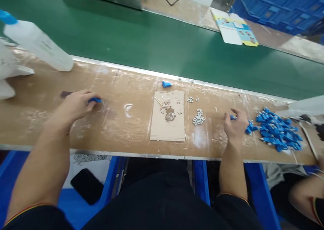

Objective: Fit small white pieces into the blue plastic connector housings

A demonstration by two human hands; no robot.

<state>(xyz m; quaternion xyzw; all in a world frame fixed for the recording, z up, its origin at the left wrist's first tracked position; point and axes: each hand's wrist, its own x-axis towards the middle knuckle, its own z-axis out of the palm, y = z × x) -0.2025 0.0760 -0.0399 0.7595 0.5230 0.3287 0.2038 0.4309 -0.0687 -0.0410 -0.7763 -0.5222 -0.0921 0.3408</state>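
Note:
My left hand (77, 107) is closed over the left part of the bench, with a small blue piece (95, 99) at its fingertips. Behind its knuckles a dark brown strip (65, 94) sticks out, partly hidden. On the right, my right hand (236, 125) pinches another small blue piece (233, 117). Just beyond it lies a heap of blue pieces (278, 130), some with small pale parts on them. Between my hands rests a piece of cardboard (167, 130) with brown smears, a small ring-like blob and thin sticks. Small grey-white parts (198, 117) are piled beside it.
A lone blue piece (166, 84) lies behind the cardboard. White bottles (37, 44) stand at the left. A green conveyor belt (152, 37) runs along the back, with a printed card (235, 29) past it. A phone (87, 186) lies in a blue bin below. A co-worker's arm (307, 193) shows at right.

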